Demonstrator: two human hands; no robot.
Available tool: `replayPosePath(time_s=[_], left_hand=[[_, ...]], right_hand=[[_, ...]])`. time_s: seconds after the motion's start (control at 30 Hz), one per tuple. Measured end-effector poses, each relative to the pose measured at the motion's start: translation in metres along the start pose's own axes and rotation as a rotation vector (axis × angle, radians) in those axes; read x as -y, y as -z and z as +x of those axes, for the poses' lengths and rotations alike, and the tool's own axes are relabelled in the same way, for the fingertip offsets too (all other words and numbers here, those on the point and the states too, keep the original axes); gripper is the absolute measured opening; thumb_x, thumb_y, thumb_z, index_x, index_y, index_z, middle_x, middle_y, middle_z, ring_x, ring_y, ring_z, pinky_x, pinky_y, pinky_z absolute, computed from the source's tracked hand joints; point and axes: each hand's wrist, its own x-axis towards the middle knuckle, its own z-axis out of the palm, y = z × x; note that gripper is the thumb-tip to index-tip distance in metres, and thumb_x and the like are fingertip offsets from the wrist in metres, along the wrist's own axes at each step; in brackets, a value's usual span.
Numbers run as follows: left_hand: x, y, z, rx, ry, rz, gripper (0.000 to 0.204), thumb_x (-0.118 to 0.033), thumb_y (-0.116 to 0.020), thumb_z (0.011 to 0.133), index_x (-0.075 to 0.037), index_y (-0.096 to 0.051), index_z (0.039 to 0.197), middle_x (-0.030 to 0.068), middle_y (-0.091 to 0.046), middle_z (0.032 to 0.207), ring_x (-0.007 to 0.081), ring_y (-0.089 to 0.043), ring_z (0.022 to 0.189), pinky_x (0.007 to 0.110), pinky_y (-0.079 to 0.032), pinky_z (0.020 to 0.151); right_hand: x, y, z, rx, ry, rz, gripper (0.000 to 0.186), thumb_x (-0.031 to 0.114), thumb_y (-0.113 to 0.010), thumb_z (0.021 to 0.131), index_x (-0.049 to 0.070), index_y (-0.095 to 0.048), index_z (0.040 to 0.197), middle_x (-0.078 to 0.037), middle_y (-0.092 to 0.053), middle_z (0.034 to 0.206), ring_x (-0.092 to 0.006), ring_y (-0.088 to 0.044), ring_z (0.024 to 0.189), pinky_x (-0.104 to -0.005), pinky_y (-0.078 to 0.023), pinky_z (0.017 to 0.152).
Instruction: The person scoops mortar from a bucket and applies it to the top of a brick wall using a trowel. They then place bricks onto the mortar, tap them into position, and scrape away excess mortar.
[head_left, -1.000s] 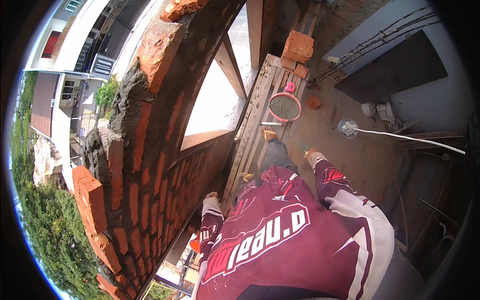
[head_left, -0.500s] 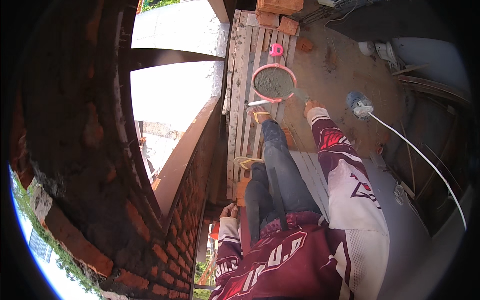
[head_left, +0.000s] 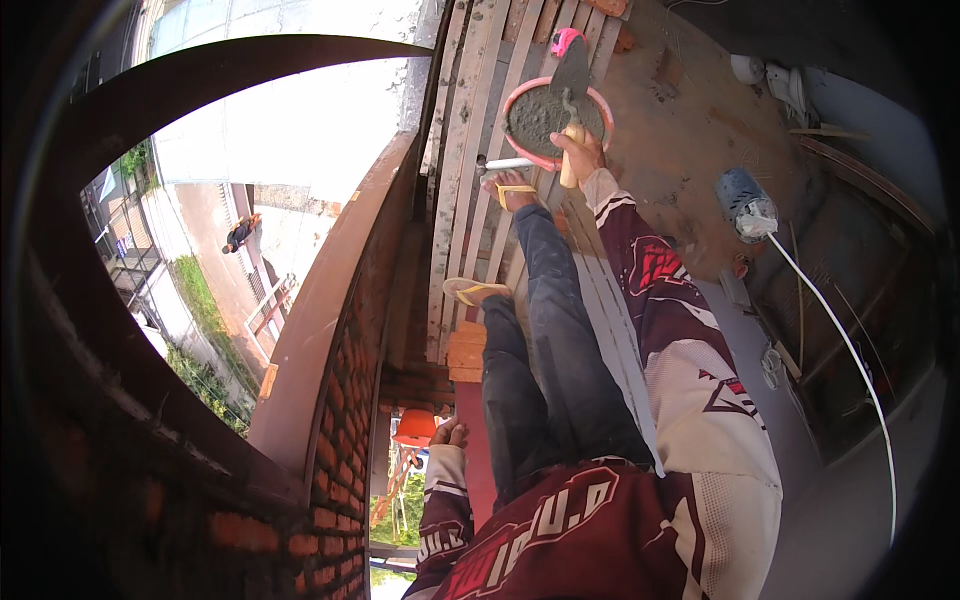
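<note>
My right hand is closed around the wooden handle of a trowel. The trowel's mortar-grey blade points away from me, over the far part of a round pink bucket. Wet grey mortar lies in the bucket. Just beyond it, partly behind the blade, is a pink tape measure. A white-handled hammer rests at the bucket's near side, by my sandalled foot. Low beside my body, my left hand has curled fingers; whatever may be in them is hidden.
I stand on wooden planks, with bricks stacked near my leg. A brick wall and an open curved frame border the left, with ground and a person far below. To the right is a blue container with a white cable.
My right hand has brought the trowel from the bucket's right side to over the bucket, blade now pointing away. The view has shifted, showing more through the opening. My left hand stays low and curled.
</note>
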Motion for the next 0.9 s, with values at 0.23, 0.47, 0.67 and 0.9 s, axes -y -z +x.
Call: replayPosePath(time_s=[0.23, 0.47, 0.67, 0.9], left_hand=[[0.030, -0.001, -0.005, 0.009, -0.048, -0.160, 0.035, -0.019, -0.065, 0.100, -0.008, -0.061, 0.133, 0.0055, -0.071, 0.116, 0.0166, -0.068, 0.104, 0.030, -0.053, 0.083], [0.040, -0.019, -0.033, 0.002, -0.040, -0.143, 0.037, -0.022, -0.065, 0.100, -0.007, -0.060, 0.134, 0.0062, -0.069, 0.116, 0.0176, -0.068, 0.103, 0.029, -0.052, 0.085], [0.047, -0.021, -0.046, -0.001, -0.034, -0.176, 0.038, -0.022, -0.064, 0.100, -0.007, -0.059, 0.135, 0.0073, -0.068, 0.118, 0.0185, -0.067, 0.105, 0.032, -0.052, 0.086], [0.061, -0.035, -0.030, 0.060, -0.055, -0.131, 0.038, -0.022, -0.065, 0.100, -0.006, -0.059, 0.134, 0.0061, -0.070, 0.116, 0.0173, -0.068, 0.104, 0.031, -0.052, 0.085]], right_hand=[[0.016, -0.050, 0.004, -0.067, -0.076, -0.025, 0.031, 0.024, -0.082, 0.076, 0.005, -0.068, 0.096, -0.006, -0.068, 0.080, -0.0165, -0.065, 0.072, -0.0351, -0.054, 0.066], [0.038, 0.003, -0.004, 0.009, -0.246, -0.043, 0.026, 0.019, -0.078, 0.076, -0.002, -0.067, 0.087, -0.009, -0.067, 0.077, -0.0214, -0.064, 0.065, -0.0364, -0.054, 0.064], [0.036, -0.015, -0.061, -0.033, -0.139, 0.014, 0.023, 0.015, -0.075, 0.076, -0.003, -0.066, 0.086, -0.010, -0.066, 0.078, -0.0188, -0.062, 0.066, -0.0374, -0.051, 0.062], [0.027, -0.050, -0.198, 0.047, -0.040, -0.015, 0.017, 0.015, -0.073, 0.077, 0.000, -0.067, 0.084, -0.004, -0.064, 0.074, -0.0146, -0.060, 0.066, -0.0332, -0.049, 0.063]])
